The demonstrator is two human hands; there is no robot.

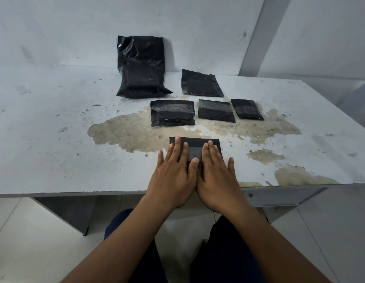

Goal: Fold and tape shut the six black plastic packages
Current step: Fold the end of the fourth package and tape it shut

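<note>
On the table's near edge: both hands lay flat, side by side, on one black package.
Table: a pale top with a large worn, brownish patch where the coating had peeled; its left and right ends ran out of the frame.
Left hand: palm down, fingers spread apart and stretched out flat, pressing on the left half of the near package; nothing was clamped in it.
Near package: black, folded, lying close to the table's front edge; only its far strip and a grey, taped-looking band between the hands showed, the rest being hidden under the palms.
Right hand: palm down, fingers slightly apart and flat on the right half of the same package, thumb touching the left hand's thumb.
Largest package: at the back, standing against the wall, upper part crumpled; whether tape was on it was hard to tell.
Left package of the middle row: flat, with a shiny tape band across it.
Back-right package: flat, just beside the largest one.
Middle package of the row: flat, taped across its top.
Right package of the row: smallest, tilted, taped.
Legs: dark trousers below the table, partly hidden by the forearms.
</note>
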